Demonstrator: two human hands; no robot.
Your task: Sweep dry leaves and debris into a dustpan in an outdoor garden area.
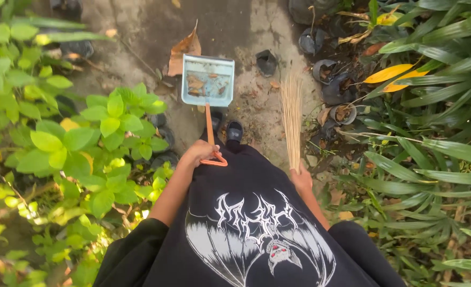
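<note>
A view straight down from a person's head onto a narrow grey concrete garden path [155, 32] running up the middle of the frame. The left hand [199, 153], just left of centre, is curled shut around the orange triangular end of the long orange handle of a pale blue plastic dustpan [208, 81]. The dustpan sits at upper centre, its pan holding a few brown dry leaf scraps and dirt. The right hand [301, 178], right of centre and a little lower, is closed around the base of a bundle of thin tan broom sticks [291, 114], which fans upward in the frame toward the path, just right of the dustpan. A large dry brown leaf [185, 50] lies on the path touching the dustpan's upper left corner. Between the two hands, near the middle, a foot in a dark sandal [234, 131] shows. The lower centre is filled by the person's black shirt with a white bat-like print [256, 234]. Bright green leafy shrubs [76, 143] crowd the left side, and long strap-shaped green leaves [437, 133] fill the right side. Small black plastic nursery bags [333, 79] holding soil cluster at upper right, beside the path.
</note>
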